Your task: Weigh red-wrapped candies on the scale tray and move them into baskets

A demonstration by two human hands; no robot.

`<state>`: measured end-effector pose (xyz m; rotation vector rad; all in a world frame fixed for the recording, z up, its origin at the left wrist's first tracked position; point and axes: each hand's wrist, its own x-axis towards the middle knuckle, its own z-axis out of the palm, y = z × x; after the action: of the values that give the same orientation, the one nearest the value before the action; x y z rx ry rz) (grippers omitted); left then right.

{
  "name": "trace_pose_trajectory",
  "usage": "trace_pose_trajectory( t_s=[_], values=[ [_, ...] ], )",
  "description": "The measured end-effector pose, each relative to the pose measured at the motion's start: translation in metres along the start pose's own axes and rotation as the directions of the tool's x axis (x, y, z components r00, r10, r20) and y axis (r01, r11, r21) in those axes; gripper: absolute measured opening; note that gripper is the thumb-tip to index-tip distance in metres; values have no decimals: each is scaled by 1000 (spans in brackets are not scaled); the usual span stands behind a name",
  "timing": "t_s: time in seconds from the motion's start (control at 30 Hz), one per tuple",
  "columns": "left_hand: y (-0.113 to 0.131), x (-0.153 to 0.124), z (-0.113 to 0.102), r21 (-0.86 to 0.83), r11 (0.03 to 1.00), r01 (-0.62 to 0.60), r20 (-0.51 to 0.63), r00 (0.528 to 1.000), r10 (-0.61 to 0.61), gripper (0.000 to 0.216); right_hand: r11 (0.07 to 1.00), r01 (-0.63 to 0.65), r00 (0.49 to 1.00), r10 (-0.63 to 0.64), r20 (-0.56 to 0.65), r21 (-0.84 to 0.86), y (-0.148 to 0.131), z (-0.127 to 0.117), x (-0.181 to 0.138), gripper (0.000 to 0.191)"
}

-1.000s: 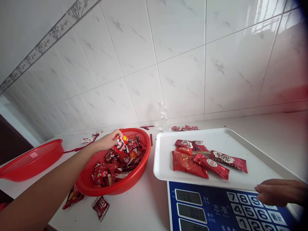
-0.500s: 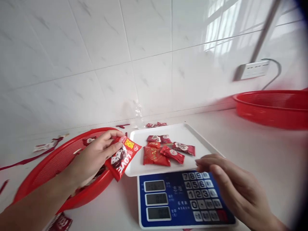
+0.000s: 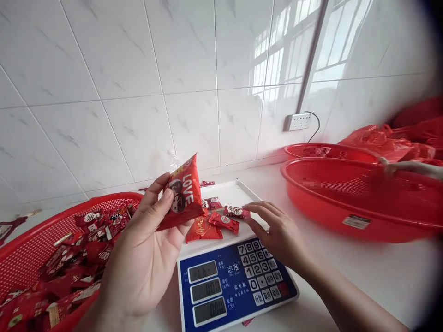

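My left hand (image 3: 152,249) grips a red snack packet (image 3: 185,191) printed "LOVE", raised in front of the white tray (image 3: 238,186). The tray sits on a blue-panelled scale (image 3: 235,286) with number keys and three small displays. Several red wrapped sweets lie on it, among them a larger red packet (image 3: 204,229) and a narrow red sweet (image 3: 224,222). My right hand (image 3: 277,230) has its thumb and fingertips at the right end of a dark red wrapped sweet (image 3: 235,211). The left hand and its packet hide part of the tray.
At left stands a red basket (image 3: 114,199) full of wrapped sweets. Another person's hand (image 3: 391,166) is at the rim of a red basket (image 3: 346,203) on the right, with a second basket (image 3: 328,148) behind. Red plastic bags (image 3: 380,140) lie beyond. A socket strip (image 3: 298,122) is on the tiled wall.
The view has turned right. My left hand has lifted the packet from beside the left basket and tilted it upright. My right hand has closed in on a sweet. Another person's hand and basket have appeared.
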<state>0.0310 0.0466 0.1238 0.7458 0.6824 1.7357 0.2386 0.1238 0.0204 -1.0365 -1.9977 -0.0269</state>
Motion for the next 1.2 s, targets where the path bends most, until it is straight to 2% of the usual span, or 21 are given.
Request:
trace_pose_trajectory(
  t_s=[0.07, 0.17, 0.27, 0.37, 0.47, 0.6, 0.7, 0.77, 0.87, 0.93, 1.0, 1.1, 1.2],
  values=[
    [3, 1, -3, -20, 1000, -6, 29, 1000, 6, 20, 994, -49, 986, 64, 151, -99, 1, -1, 9, 34],
    [7, 3, -14, -19, 1000, -2, 12, 1000, 2, 22, 987, -65, 905, 120, 408, -146, -4, -5, 26, 44],
    [11, 6, -24, -4, 1000, 19, -2, 1000, -19, 22, 982, -85, 845, 160, 510, -168, -8, -2, 40, 44],
    [13, 9, -27, -14, 1000, 2, 14, 1000, -1, 21, 975, -76, 845, 173, 506, -207, -7, 4, 47, 35],
    [15, 12, -28, -33, 999, -8, 15, 1000, 9, 21, 974, -56, 876, 155, 458, -222, 2, 1, 49, 33],
    [18, 12, -29, -57, 998, -27, 24, 999, 29, 20, 920, -113, 941, 220, 258, -375, 33, -26, 52, 33],
    [18, 12, -30, -58, 998, -26, 65, 997, 30, 18, 828, -208, 930, 332, 155, -521, 56, -47, 54, 35],
    [18, 11, -30, -56, 998, -19, 91, 996, 24, 18, 805, -212, 924, 349, 154, -555, 59, -51, 53, 38],
    [17, 11, -30, -52, 999, -8, 115, 993, 14, 20, 911, -118, 917, 253, 310, -394, 37, -40, 49, 43],
    [17, 10, -29, -50, 999, -8, 122, 992, 14, 21, 982, -87, 872, 156, 463, -167, 12, -27, 47, 44],
    [18, 9, -29, -47, 999, -9, 133, 991, 15, 20, 997, -82, 816, 64, 574, 6, -12, -14, 47, 41],
    [19, 7, -29, -46, 999, -6, 154, 988, 13, 19, 994, -43, 779, -30, 626, 101, -30, -1, 49, 39],
    [21, 7, -29, -57, 998, -4, 167, 986, 13, 20, 999, 16, 798, -40, 602, 45, -24, 1, 52, 36]
  ],
)
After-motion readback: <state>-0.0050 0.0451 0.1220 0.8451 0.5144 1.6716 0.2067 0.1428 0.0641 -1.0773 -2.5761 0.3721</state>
